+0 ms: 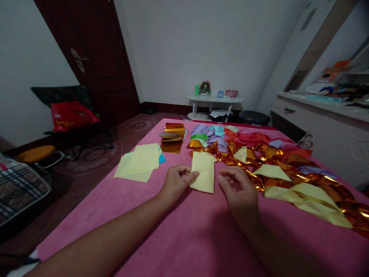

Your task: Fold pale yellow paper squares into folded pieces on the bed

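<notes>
Grip: left hand pinched thumb and forefinger on the left edge of the yellow paper; right hand hung loosely curled, fingers apart, clamped on nothing.
Paper spot: lay flat between both hands, near the middle of the pink cloth; right hand just beside its right edge, contact unclear.
Paper: pale yellow, matte, folded to a tall rectangle, crisp edges.
Left of it: loose stack of yellow sheets, flat, same matte stock; blue sheet peeked out under its right corner.
Behind: gold foil stack, glossy, reflective, curled at the edges.
Right: long pile of folded pieces, crinkled gold foil mixed with yellow, purple, red and green paper, ran off toward the right edge.
Surface: cloth was fuzzy, felt-like, covered the whole top.
Room: dim; dark wood door, white walls, patterned reddish floor, small white table at the far wall, white cabinet on the right, red bag on a chair to the left.
</notes>
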### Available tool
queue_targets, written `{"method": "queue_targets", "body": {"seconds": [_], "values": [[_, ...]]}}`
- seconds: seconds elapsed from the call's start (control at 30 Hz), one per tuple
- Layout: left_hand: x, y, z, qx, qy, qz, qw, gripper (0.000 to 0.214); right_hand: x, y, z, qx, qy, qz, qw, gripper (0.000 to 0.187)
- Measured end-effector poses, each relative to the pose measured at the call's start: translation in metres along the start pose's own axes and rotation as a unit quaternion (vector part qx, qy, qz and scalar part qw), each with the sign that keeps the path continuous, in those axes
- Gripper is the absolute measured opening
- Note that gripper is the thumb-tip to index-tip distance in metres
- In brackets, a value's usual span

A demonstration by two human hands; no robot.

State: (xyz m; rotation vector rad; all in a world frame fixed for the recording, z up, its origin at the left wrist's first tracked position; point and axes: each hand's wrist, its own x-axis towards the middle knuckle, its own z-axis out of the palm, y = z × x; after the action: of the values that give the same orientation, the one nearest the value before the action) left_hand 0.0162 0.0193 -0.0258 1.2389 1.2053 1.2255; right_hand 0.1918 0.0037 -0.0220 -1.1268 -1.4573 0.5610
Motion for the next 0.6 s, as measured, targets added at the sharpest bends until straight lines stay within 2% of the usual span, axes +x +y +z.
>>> {"method": "queue_targets", "body": {"seconds": [0.03,0.1,0.17,0.23,0.37,0.47,0.6], "values": [[0.0,0.0,0.0,0.01,0.005,0.018,1.0,0.035,-0.003,-0.003,0.002,-0.004,-0.046,-0.011,0.999,0.011],[-0.002,0.0,0.001,0.0,-0.017,0.026,1.0,0.036,-0.009,-0.006,0.006,0.022,-0.13,0.028,0.991,0.013],[-0.006,0.002,0.003,-0.044,-0.073,0.0,0.996,0.035,-0.011,-0.006,0.009,0.07,-0.194,0.082,0.975,0.018],[-0.009,0.005,0.004,-0.09,-0.141,-0.031,0.985,0.036,-0.01,-0.005,0.01,0.124,-0.234,0.12,0.957,0.024],[-0.012,0.009,0.004,-0.127,-0.254,-0.048,0.958,0.039,-0.005,-0.007,0.005,0.196,-0.274,0.147,0.93,0.034],[-0.013,0.008,0.003,-0.114,-0.279,-0.045,0.953,0.04,-0.004,-0.009,0.002,0.202,-0.297,0.145,0.922,0.038],[-0.014,0.009,0.003,-0.092,-0.299,-0.041,0.949,0.041,-0.006,-0.007,0.003,0.2,-0.289,0.159,0.923,0.041]]}}
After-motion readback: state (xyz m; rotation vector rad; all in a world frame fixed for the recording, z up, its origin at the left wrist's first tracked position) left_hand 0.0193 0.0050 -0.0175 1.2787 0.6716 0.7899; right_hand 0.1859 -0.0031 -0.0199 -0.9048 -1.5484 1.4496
